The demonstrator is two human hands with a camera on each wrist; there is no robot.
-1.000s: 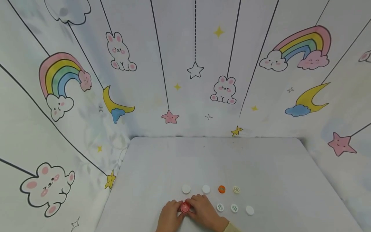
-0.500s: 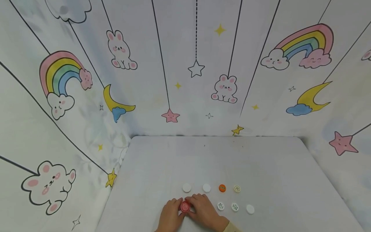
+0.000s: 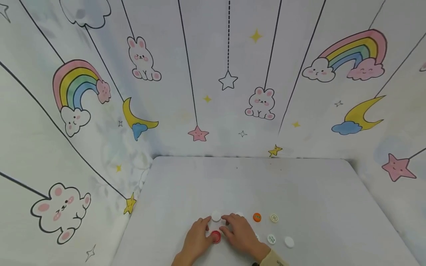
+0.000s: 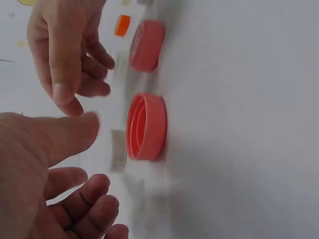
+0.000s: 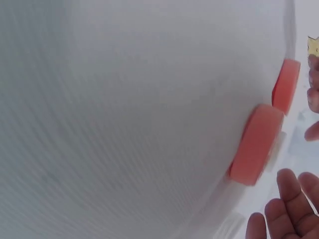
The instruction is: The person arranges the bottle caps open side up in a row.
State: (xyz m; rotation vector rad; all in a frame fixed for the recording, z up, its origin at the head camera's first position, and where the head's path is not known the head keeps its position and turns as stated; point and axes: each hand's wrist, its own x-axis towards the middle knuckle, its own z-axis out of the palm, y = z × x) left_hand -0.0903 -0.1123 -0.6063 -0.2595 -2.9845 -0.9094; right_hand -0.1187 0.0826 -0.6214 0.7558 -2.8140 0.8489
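A red bottle cap lies hollow side up between my two hands in the head view; its ringed inside shows in the left wrist view. My left hand is at its left, thumb close to the rim and fingers loosely bent, holding nothing. On the other side my right hand hovers with bent, parted fingers, also holding nothing. A white cap lies just beyond, between both hands' fingertips. The left wrist view shows a second red cap, hidden under my right hand in the head view.
To the right on the white table lie an orange cap, a cream cap, a white cap with green print and a plain white one. My right hand partly covers another white cap. A patterned cloth wall stands behind.
Both hands have let go of the red cap and drawn apart, their fingers moving forward toward the white cap beyond it. The head view has shifted slightly.
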